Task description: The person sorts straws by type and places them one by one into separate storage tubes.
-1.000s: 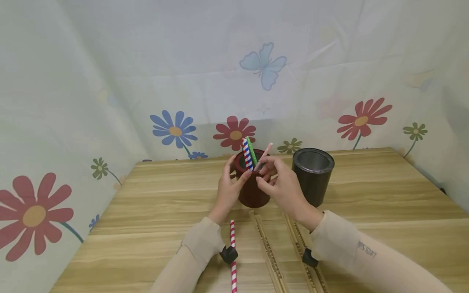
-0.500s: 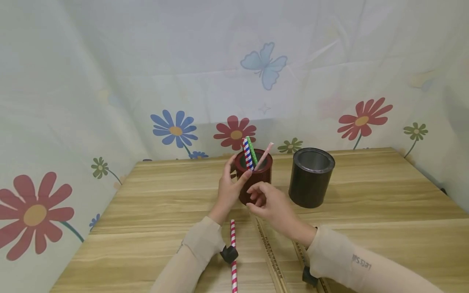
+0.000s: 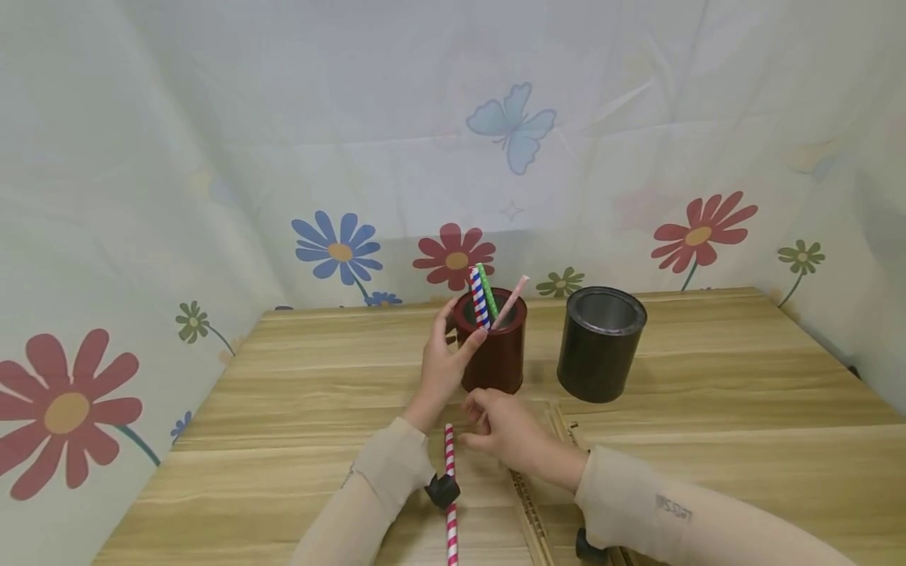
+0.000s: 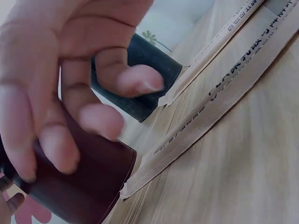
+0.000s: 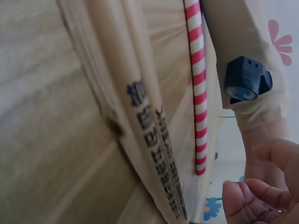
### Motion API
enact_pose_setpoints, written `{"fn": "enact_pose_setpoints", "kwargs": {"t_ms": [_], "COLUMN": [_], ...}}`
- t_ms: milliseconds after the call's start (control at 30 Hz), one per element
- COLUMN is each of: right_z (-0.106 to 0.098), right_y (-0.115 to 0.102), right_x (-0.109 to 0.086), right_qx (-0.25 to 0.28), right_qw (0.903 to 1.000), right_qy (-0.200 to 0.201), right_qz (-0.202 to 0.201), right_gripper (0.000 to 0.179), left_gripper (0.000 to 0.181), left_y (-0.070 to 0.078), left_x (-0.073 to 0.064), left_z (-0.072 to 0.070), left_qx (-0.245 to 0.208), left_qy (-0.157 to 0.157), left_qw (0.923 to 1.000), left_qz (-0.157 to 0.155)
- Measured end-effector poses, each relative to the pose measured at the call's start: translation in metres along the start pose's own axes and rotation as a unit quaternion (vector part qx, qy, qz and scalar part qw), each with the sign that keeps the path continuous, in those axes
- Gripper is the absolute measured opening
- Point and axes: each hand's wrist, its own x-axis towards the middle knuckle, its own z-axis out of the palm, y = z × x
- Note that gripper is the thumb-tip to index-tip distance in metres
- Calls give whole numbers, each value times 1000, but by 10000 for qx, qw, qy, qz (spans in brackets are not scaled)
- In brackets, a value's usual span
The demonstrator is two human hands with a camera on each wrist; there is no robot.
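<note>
My left hand (image 3: 444, 363) grips the dark red can (image 3: 493, 360), its thumb at the rim. Three paper straws lean inside that can: a striped blue, red and white straw (image 3: 479, 299), a green dotted straw (image 3: 488, 289) and a pink straw (image 3: 511, 302). The right hand (image 3: 506, 431) holds nothing; its loosely bent fingers hover over the table in front of the can. In the left wrist view this right hand (image 4: 79, 65) covers part of the can. Just left of its fingertips lies a red-and-white striped straw (image 3: 451, 519), partly hidden by the left wrist camera.
A black can (image 3: 602, 346) stands upright right of the red one. Paper-wrapped chopsticks (image 3: 527, 511) lie on the wooden table (image 3: 318, 377), more wrapped chopsticks (image 3: 559, 420) beside them under the right forearm. A flowered cloth (image 3: 396, 173) hangs behind.
My right hand has let go of the pink straw, left it leaning in the red can, and come down and back towards the striped straw. The left hand keeps its grip on the can.
</note>
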Motion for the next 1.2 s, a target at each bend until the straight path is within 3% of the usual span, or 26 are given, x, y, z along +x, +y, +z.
{"fn": "enact_pose_setpoints", "kwargs": {"t_ms": [233, 300, 400, 600, 933, 1200], "right_z": [11, 14, 18, 25, 33, 37], "right_y": [-1, -1, -2, -3, -6, -8], "right_x": [3, 5, 6, 8, 15, 18], "right_qx": [-429, -512, -598, -746, -1322, -1579], "right_qw": [9988, 9985, 9980, 9962, 9878, 9820], "right_qy": [-237, -215, -212, -326, -423, -684], "right_qz": [15, -10, 12, 306, 703, 777], "right_gripper": [28, 27, 25, 23, 23, 42], "left_gripper": [69, 69, 68, 83, 83, 81], "left_y": [1, 10, 9, 2, 1, 1], "left_x": [1, -1, 0, 1, 2, 1], "left_z": [0, -2, -2, 0, 0, 0], "left_qx": [-13, 12, 37, 51, 1, -19], "left_qy": [-39, -51, -12, 72, 94, 62], "left_qw": [10000, 10000, 10000, 10000, 10000, 10000], "left_qz": [17, 4, 17, 13, 12, -71]}}
